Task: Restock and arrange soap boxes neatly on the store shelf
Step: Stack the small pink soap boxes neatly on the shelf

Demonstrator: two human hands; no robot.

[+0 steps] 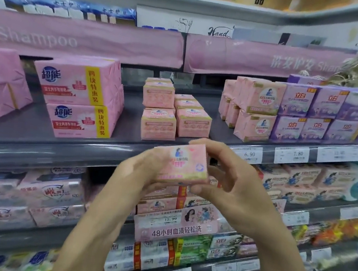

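My left hand (141, 171) and right hand (233, 174) both pinch 1 pink soap box (183, 162), fingers curled round its ends; box in air before grey shelf (42, 127) edge, below matching pink boxes (175, 115) stacked there; 6.90 price tag (248, 154) just right.

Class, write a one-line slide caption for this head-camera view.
A person's left hand and right hand hold a pink soap box before the shelf, below short stacks of matching boxes.
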